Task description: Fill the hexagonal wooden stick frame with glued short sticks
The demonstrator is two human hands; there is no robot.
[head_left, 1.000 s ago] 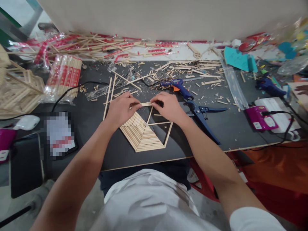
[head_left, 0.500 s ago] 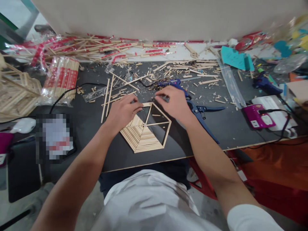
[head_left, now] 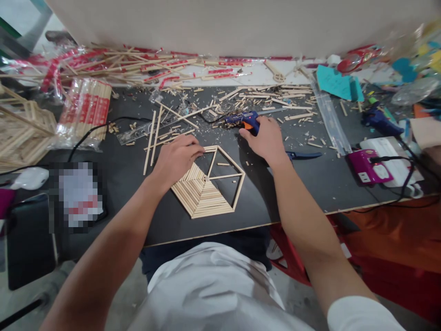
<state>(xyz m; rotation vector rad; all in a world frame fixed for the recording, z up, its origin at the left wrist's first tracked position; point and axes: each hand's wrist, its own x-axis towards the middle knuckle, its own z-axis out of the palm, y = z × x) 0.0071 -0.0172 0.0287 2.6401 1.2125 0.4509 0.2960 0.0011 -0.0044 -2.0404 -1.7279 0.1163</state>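
A hexagonal frame of wooden sticks (head_left: 212, 205) lies flat in front of me. Its left and lower sections are filled with sticks laid side by side, while the right-hand ones are open. My left hand (head_left: 179, 158) is closed at the frame's upper left edge, thumb and fingers pinched there; its palm side is hidden. Farther back, my right hand (head_left: 267, 138) is around the handle of a blue glue gun (head_left: 241, 118) with an orange trigger, the thumb on the near side. Blue cutters (head_left: 303, 155) lie partly under my right wrist.
Loose sticks (head_left: 151, 142) lie left of the frame, with cut scraps (head_left: 275, 99) scattered behind. Wrapped chopsticks (head_left: 84, 110), a pixelated object (head_left: 81, 195) and a phone (head_left: 31, 241) are at left. A purple power adapter (head_left: 370, 166) and a second glue gun (head_left: 381, 122) stand right.
My right hand has moved from beside the frame's top corner back and right to the glue gun, whose orange trigger now shows. My left hand has stayed at the frame.
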